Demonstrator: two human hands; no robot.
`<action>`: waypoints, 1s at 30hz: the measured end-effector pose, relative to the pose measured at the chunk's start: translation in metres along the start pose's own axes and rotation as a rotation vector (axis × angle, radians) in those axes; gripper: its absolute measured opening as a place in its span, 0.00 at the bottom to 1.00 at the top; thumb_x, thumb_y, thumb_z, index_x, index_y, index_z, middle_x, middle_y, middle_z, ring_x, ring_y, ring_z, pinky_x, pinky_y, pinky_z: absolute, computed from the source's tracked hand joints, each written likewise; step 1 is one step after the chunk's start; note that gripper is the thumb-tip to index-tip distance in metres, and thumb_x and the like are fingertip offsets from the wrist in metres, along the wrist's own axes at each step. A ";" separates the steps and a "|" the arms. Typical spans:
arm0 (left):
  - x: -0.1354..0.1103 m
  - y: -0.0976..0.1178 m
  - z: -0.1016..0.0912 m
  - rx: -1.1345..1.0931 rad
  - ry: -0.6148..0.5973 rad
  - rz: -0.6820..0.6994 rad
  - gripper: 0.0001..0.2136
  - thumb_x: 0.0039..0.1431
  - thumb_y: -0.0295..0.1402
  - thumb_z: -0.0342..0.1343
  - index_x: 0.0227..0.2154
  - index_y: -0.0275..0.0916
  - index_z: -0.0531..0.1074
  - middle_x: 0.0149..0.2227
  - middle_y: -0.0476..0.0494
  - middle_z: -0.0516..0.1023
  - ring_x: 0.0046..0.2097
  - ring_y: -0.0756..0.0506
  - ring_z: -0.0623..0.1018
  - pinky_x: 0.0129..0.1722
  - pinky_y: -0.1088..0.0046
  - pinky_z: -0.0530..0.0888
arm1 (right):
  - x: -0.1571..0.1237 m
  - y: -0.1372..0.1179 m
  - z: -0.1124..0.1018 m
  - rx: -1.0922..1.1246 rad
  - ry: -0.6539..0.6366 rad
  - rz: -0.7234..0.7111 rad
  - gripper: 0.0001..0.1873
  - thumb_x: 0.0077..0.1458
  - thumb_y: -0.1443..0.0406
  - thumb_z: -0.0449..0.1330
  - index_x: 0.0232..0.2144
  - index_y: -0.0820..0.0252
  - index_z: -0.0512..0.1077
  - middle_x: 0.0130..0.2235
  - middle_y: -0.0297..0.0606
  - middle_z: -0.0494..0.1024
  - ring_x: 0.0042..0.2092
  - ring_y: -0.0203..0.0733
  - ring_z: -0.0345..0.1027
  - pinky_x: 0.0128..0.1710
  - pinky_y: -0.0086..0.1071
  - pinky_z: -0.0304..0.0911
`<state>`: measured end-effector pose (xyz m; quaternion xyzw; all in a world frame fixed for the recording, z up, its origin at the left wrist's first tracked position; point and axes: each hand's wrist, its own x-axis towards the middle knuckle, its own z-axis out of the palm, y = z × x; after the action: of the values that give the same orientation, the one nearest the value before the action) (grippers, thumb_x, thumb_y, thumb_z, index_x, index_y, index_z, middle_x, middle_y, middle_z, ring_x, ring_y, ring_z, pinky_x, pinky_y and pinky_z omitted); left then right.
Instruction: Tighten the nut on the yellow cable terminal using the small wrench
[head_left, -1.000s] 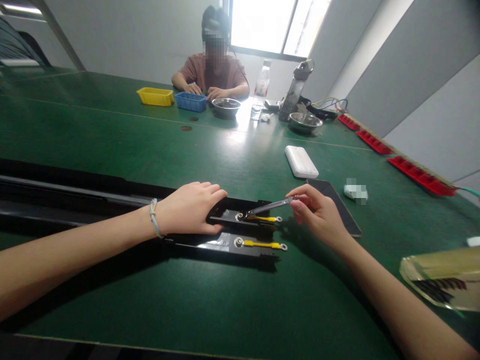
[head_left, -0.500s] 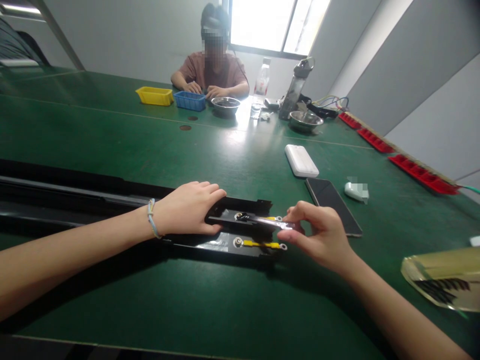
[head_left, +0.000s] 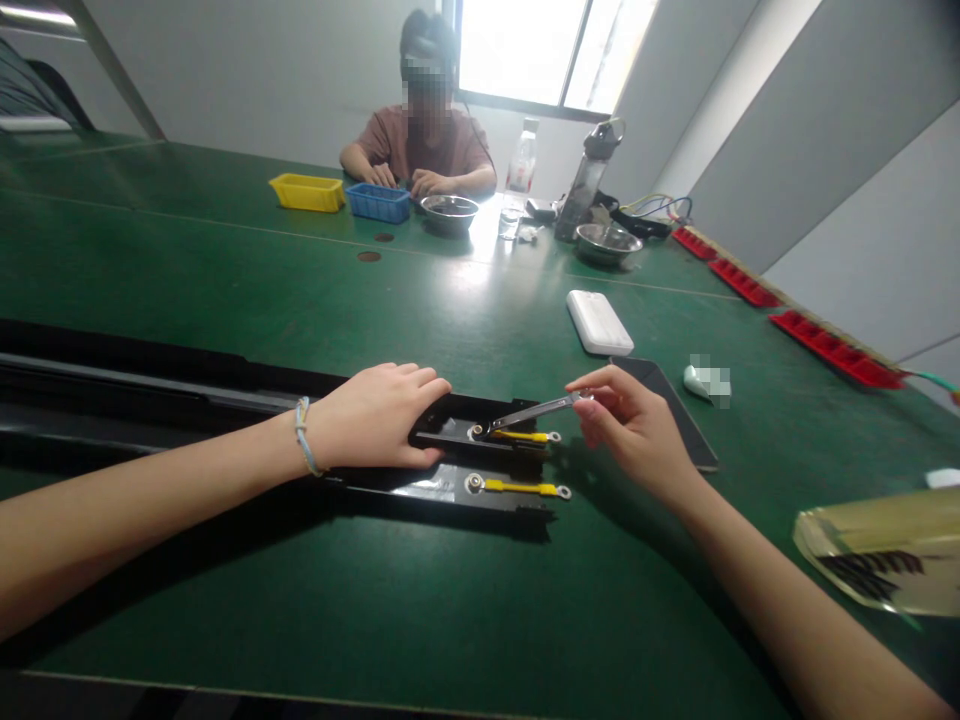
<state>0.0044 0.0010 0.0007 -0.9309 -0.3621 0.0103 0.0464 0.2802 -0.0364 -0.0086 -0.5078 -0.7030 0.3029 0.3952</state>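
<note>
My right hand [head_left: 626, 420] pinches one end of a silver wrench [head_left: 532, 408] between thumb and fingers. The wrench's other end lies by a nut [head_left: 477, 431] in the upper channel of a long black metal rail [head_left: 360, 487]. My left hand [head_left: 382, 415] is closed over the rail, fingers across its far side and thumb inside it. Two yellow wires with ring terminals run toward the rail's right end. The upper yellow wire [head_left: 525, 436] lies just below the wrench; the lower yellow wire [head_left: 521, 488] is fastened under a nut with a washer.
Beyond my right hand lie a phone [head_left: 667, 400], a white power bank [head_left: 600, 322] and a small white case [head_left: 705, 380]. A yellowish translucent container [head_left: 877, 545] rests at right. Across the table [head_left: 300, 290], a person sits behind yellow [head_left: 307, 193] and blue bins [head_left: 379, 203].
My right hand has moved up and slightly right, swinging the wrench's held end upward, away from the rail. My left hand stays on the rail.
</note>
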 end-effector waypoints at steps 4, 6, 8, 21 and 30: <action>-0.001 0.000 0.000 -0.008 -0.005 0.000 0.25 0.50 0.48 0.54 0.47 0.35 0.66 0.39 0.41 0.73 0.39 0.41 0.74 0.40 0.65 0.70 | 0.005 0.006 0.000 -0.074 0.028 0.010 0.12 0.55 0.58 0.58 0.35 0.61 0.70 0.18 0.27 0.66 0.20 0.33 0.60 0.22 0.28 0.55; -0.001 0.000 0.000 -0.008 -0.003 -0.001 0.25 0.50 0.48 0.54 0.47 0.35 0.67 0.39 0.41 0.73 0.39 0.41 0.74 0.40 0.65 0.70 | 0.007 0.007 0.000 -0.102 0.037 0.015 0.12 0.55 0.58 0.58 0.35 0.62 0.71 0.18 0.28 0.66 0.20 0.33 0.60 0.22 0.28 0.55; -0.001 0.000 0.000 -0.009 -0.001 -0.001 0.25 0.50 0.48 0.54 0.46 0.35 0.67 0.39 0.41 0.73 0.39 0.41 0.74 0.40 0.65 0.71 | 0.007 0.008 -0.001 -0.106 0.044 0.017 0.12 0.54 0.58 0.58 0.35 0.62 0.72 0.18 0.28 0.66 0.20 0.33 0.60 0.22 0.28 0.54; -0.001 -0.001 0.001 -0.011 0.009 0.007 0.25 0.50 0.48 0.54 0.47 0.36 0.66 0.39 0.41 0.73 0.39 0.41 0.74 0.40 0.65 0.70 | -0.007 -0.016 0.005 0.004 -0.004 -0.113 0.12 0.45 0.61 0.66 0.22 0.58 0.66 0.19 0.30 0.67 0.22 0.35 0.61 0.22 0.29 0.57; -0.001 0.000 0.001 -0.007 0.003 0.006 0.25 0.50 0.48 0.54 0.47 0.36 0.66 0.40 0.41 0.73 0.39 0.41 0.74 0.40 0.65 0.70 | -0.009 -0.017 0.008 0.000 -0.002 -0.124 0.12 0.46 0.60 0.65 0.24 0.58 0.65 0.19 0.29 0.67 0.22 0.34 0.61 0.22 0.29 0.57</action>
<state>0.0034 0.0006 -0.0002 -0.9321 -0.3594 0.0080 0.0438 0.2670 -0.0501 -0.0005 -0.4629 -0.7335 0.2784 0.4125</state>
